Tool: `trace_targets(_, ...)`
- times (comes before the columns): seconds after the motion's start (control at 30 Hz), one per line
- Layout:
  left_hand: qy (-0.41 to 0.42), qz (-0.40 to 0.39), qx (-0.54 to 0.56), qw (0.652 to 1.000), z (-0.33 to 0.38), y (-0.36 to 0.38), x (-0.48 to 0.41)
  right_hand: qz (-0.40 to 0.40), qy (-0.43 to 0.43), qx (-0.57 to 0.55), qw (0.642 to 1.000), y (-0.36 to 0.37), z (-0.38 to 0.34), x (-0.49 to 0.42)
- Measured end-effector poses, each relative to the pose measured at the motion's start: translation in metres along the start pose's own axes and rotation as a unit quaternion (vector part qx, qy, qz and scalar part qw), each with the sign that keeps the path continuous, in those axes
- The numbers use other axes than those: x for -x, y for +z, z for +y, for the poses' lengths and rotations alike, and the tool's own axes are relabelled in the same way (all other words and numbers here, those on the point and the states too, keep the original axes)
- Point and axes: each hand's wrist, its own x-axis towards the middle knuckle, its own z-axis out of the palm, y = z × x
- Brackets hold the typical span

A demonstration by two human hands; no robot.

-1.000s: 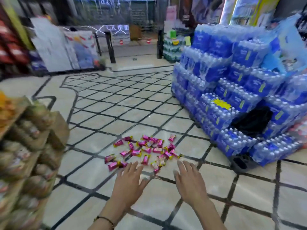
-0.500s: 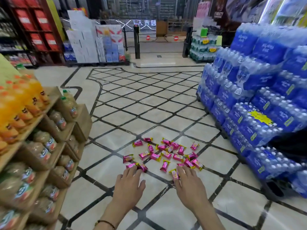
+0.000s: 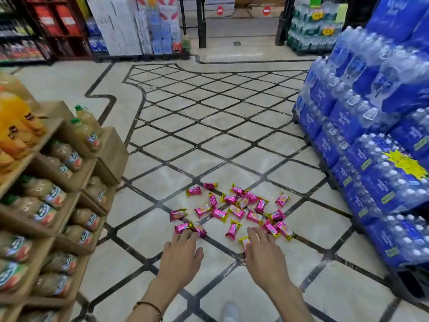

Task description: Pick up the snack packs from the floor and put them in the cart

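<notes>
The snack packs (image 3: pixel 234 211), pink wrappers with yellow ends, lie scattered on the floor (image 3: pixel 209 126) in a loose heap at near centre, some overlapping, a few strays to the left and far side. None is lifted.

The left hand (image 3: pixel 180 256) is palm down at the heap's near-left edge, its fingers straight and slightly spread. The fingertips reach two packs (image 3: pixel 182 227) lying side by side there, and it has hold of nothing. The right hand (image 3: pixel 264 254) is palm down at the near-right edge, its fingers almost straight. It covers one pack (image 3: pixel 245 241), whose yellow end peeks out beside the index finger, and the fingers are not closed round it. A thin bracelet (image 3: pixel 148 304) sits on the left wrist, and a pale shoe (image 3: pixel 229 310) shows between the forearms at the near edge.

The floor is cream tile crossed by dark diagonal lines. To the left, a stepped wooden shelf (image 3: pixel 111 149) holds juice bottles (image 3: pixel 86 133) lying in rows. To the right, blue shrink-wrapped water packs (image 3: pixel 376 173) are stacked high, one bearing a yellow star label (image 3: pixel 405 163). At the far side stand white boxes (image 3: pixel 120 24) and black posts with red no-entry signs (image 3: pixel 220 10).
</notes>
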Motion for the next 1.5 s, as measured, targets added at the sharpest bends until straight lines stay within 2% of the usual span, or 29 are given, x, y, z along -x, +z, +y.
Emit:
trace_targets(0.33,-0.05,-0.076,0.02,0.996,0.012,0.0,-0.112,-0.001,-0.046,-0.039,0.998,0.006,0.03,-0.122)
trace_targets(0.6,-0.058,-0.093,0.027,0.994,-0.009,0.006,-0.219,-0.067,-0.001,-0.012,0.998,0.03,0.033,-0.223)
trace_targets(0.83,-0.058,-0.125,0.09,0.986,-0.04,0.009,-0.334,-0.119,0.051,0.016,0.991,0.052,0.034,-0.314)
trace_targets(1.0,-0.054,-0.132,0.076,0.987,-0.059,0.028,-0.422,-0.135,0.067,0.027,0.988,0.084,0.037,-0.373)
trace_targets(1.23,-0.087,-0.151,0.126,0.977,-0.095,0.113,-0.498,-0.179,0.065,0.031,0.981,0.172,0.056,-0.429)
trace_targets(1.5,-0.145,-0.157,0.102,0.972,-0.136,0.287,-0.525,-0.203,0.077,-0.004,0.976,0.352,0.105,-0.478)
